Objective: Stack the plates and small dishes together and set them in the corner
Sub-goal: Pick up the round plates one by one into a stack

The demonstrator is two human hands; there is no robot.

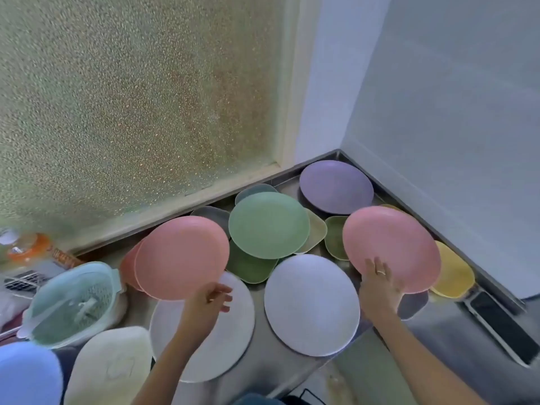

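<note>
Two pink plates are up off the counter, one in each hand: the right hand (380, 283) pinches the near rim of the right pink plate (391, 248), tilted above a yellow dish (454, 271) and an olive small dish (336, 236), while the left hand (211, 299) curls its fingers under the near edge of the left pink plate (181, 257), which lies over another pink one. Between them, a green plate (268, 225) rests on top of more green dishes. In front, two white plates (311, 305) lie flat on the steel counter (438, 346). A purple plate (336, 187) sits right in the corner. Off left, a mint strainer basket (73, 302); far right, a phone (502, 325).
</note>
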